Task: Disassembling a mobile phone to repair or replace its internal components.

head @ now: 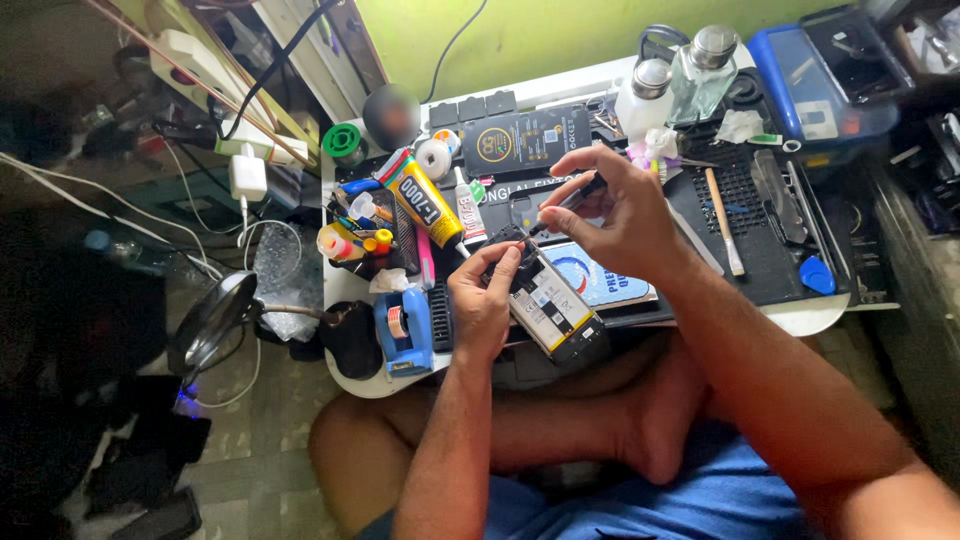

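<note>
Head view: hands (480, 305) grip phone (550, 305).

Two clear bottles (680, 85), one opened phone (552, 305), one tape dispenser (404, 330).

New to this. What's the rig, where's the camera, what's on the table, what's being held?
No machine: a person works with bare hands. The one camera sits on their head and looks down. The left hand grips an opened phone, its insides showing. The right hand holds a thin black tool with its tip at the phone's top end. The small white table carries a dark work mat, a glue tube, a blue tape dispenser, two clear bottles and a brush.
</note>
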